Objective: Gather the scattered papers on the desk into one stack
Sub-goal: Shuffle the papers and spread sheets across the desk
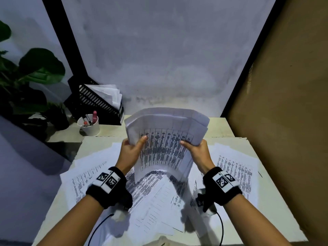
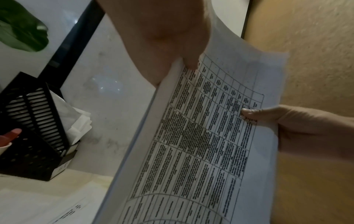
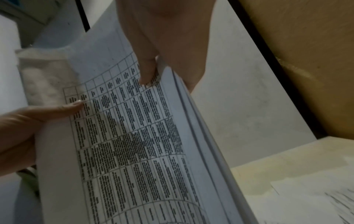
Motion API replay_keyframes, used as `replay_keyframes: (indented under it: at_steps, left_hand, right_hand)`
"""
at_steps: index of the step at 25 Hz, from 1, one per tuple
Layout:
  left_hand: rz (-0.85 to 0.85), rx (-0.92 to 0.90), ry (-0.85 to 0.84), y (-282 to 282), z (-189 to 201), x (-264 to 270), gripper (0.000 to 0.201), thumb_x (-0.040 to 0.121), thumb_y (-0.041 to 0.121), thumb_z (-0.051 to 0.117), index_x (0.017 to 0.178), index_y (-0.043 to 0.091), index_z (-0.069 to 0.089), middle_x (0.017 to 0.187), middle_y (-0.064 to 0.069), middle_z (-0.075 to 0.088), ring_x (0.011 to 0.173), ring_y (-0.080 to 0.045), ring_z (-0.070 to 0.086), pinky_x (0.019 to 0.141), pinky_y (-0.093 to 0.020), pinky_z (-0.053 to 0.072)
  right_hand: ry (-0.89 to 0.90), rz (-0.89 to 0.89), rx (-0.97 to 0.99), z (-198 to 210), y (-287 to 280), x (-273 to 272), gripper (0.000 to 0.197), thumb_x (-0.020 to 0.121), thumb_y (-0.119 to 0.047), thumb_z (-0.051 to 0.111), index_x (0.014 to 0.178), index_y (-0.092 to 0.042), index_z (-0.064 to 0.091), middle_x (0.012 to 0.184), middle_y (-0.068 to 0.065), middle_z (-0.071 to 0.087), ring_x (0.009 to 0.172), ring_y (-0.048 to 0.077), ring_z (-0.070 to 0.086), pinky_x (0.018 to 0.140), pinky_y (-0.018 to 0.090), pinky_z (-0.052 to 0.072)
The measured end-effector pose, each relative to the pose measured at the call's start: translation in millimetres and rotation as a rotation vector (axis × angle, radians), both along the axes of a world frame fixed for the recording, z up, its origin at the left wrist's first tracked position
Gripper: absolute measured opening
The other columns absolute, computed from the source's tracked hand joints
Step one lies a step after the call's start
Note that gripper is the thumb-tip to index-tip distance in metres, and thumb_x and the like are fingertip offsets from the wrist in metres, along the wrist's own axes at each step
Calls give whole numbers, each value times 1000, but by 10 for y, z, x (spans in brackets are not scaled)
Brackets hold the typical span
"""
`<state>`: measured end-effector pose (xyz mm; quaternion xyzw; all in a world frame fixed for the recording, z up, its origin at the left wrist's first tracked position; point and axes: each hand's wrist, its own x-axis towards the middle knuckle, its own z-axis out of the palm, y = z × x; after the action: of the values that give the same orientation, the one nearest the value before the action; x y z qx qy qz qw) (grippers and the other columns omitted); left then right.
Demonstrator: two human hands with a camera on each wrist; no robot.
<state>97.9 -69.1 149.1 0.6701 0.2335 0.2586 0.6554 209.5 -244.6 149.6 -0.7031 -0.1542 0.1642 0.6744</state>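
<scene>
I am holding a bundle of white printed paper sheets [image 1: 166,137] upright between both hands, its lower edge hanging just above the loose sheets in front of me and bowing toward me. My left hand [image 1: 132,150] is gripping the bundle's left edge, thumb curled over the front page and the fingers behind it; my right hand [image 1: 197,150] is doing the same on the right edge. In the wrist views each thumb is pressing on the printed table.

I judge that I am squaring up what is gathered so far, midway through the job. More scattered white printed sheets [image 1: 152,206] are lying below and on either side of my wrists on the pale cream surface [image 1: 236,141]. The next move calls for tapping the bundle's lower edge level, then setting it down and sliding the remaining sheets in, without letting the curved pages slip.

The front page is showing a ruled grid of dense dark text, too blurred to read. Beyond my left hand are standing a white cup of pens [image 1: 89,126] and a black slotted plastic file holder [image 1: 96,103] with papers; its small label is illegible.
</scene>
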Motion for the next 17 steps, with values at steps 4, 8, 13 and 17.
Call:
replay_keyframes:
  at_steps: [4, 8, 13, 17]
  left_hand:
    - [3, 39, -84, 103, 29, 21, 8, 84, 9, 63, 79, 3, 63, 51, 15, 63, 56, 9, 60, 68, -16, 47]
    - [-6, 28, -191, 116, 164, 86, 38, 69, 52, 62, 86, 18, 66, 67, 21, 70, 68, 7, 62, 69, -14, 49]
    - [62, 13, -193, 186, 291, 218, 25, 76, 39, 51, 66, 25, 69, 63, 15, 68, 63, -2, 57, 59, -18, 44]
    - [-11, 21, -217, 196, 263, 184, 27, 70, 40, 57, 81, 17, 68, 77, 11, 67, 67, 4, 60, 64, -11, 46]
  right_hand:
    - [-39, 14, 90, 117, 84, 25, 15, 82, -7, 66, 93, -17, 62, 86, -3, 66, 71, -3, 66, 68, 15, 52]
    - [-104, -138, 191, 300, 243, 45, 18, 79, -41, 62, 70, -26, 63, 69, -13, 61, 67, 1, 57, 69, 20, 43]
    - [-138, -239, 195, 346, 344, 183, 25, 86, -19, 58, 62, -19, 64, 53, -18, 63, 59, -6, 54, 66, 19, 41]
    - [-112, -95, 217, 317, 261, 233, 12, 77, -28, 63, 71, -18, 64, 60, -16, 65, 58, -6, 56, 60, 13, 45]
